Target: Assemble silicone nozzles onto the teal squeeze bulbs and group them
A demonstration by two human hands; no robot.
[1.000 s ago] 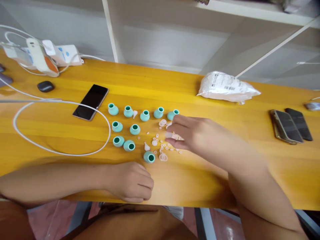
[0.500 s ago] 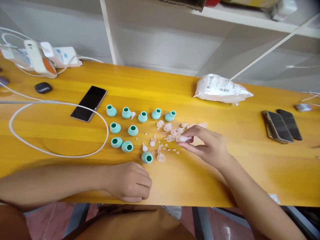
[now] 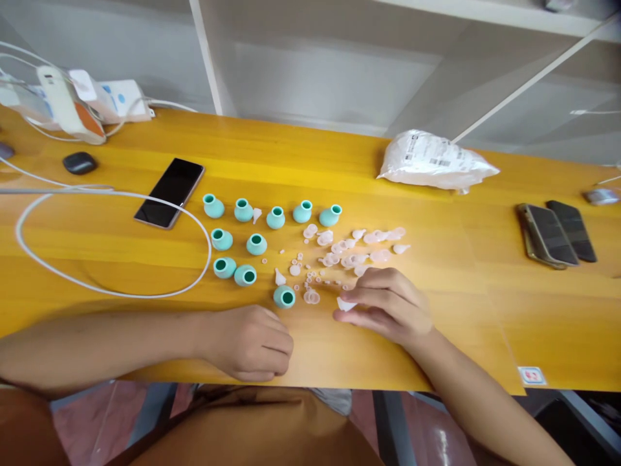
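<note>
A small pale pink translucent silicone piece (image 3: 345, 303) sits pinched in the right hand's (image 3: 388, 307) fingertips, just above the yellow wooden surface (image 3: 436, 310). Beside it stands 1 teal rubber cup (image 3: 284, 296). The left hand (image 3: 252, 342) rests curled shut, holding nothing visible.

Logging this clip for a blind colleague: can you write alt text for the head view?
The right hand pinches a small pale pink piece over a yellow table, beside scattered pink parts and teal cups. The left hand rests curled in a fist near the table's front edge.
</note>
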